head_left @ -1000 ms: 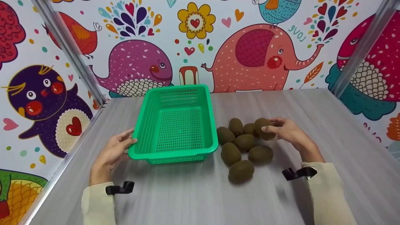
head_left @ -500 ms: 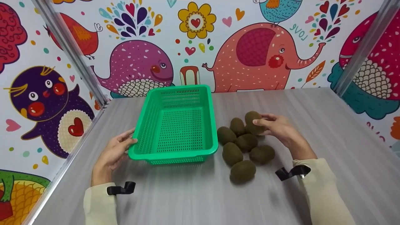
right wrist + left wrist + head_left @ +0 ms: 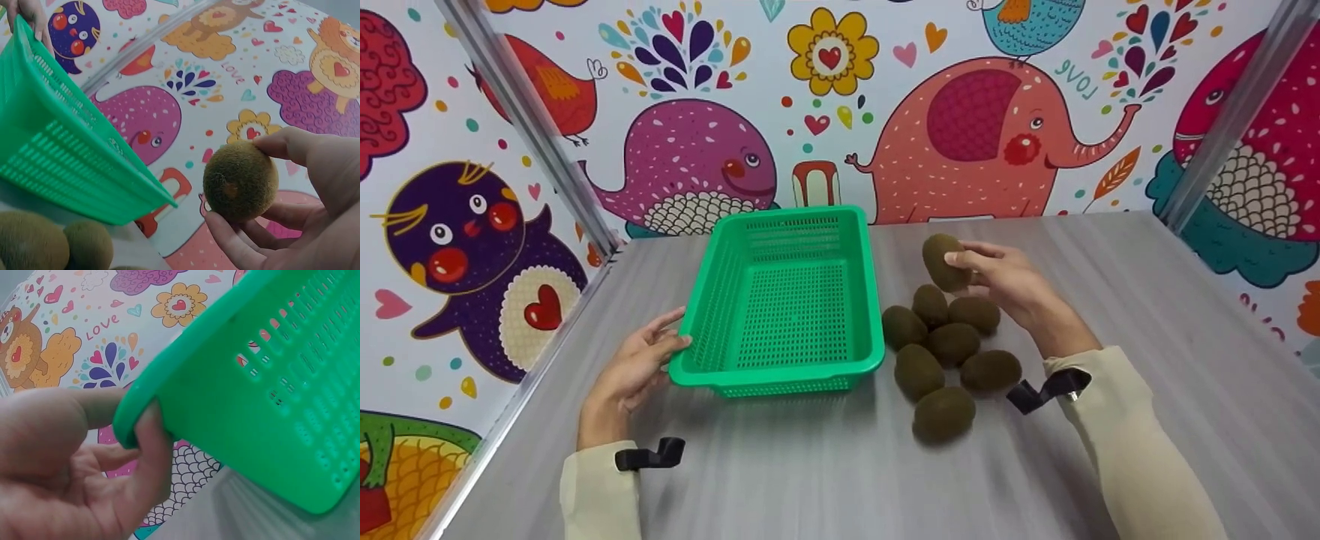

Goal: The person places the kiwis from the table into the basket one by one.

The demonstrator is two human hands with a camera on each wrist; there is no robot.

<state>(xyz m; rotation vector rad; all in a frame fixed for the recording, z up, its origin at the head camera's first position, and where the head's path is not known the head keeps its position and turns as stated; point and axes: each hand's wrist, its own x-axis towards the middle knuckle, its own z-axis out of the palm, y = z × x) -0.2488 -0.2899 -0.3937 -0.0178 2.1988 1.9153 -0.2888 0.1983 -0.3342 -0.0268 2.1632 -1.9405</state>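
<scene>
A green plastic basket (image 3: 791, 370) with slotted walls stands left of centre, with nothing inside it. My left hand (image 3: 634, 364) pinches its left rim between thumb and fingers, and the left wrist view shows the thumb (image 3: 153, 444) over the edge. In my right hand (image 3: 1012, 281) a brown fuzzy kiwi (image 3: 943, 262) is gripped between thumb and fingertips. That kiwi (image 3: 241, 181) is raised above the pile in the right wrist view. Several more kiwis (image 3: 952, 343) lie bunched on the table just right of the basket, below the right hand.
The grey wood-grain table (image 3: 810, 472) runs back to a wall (image 3: 840, 135) printed with cartoon animals. Metal frame posts (image 3: 536, 135) stand at the left and right corners. Each sleeve bears a black wrist mount (image 3: 651, 454).
My right hand has lifted its kiwi off the pile, moving up and left toward the basket's far side. The kiwi beneath it has come into view. The left hand keeps its hold.
</scene>
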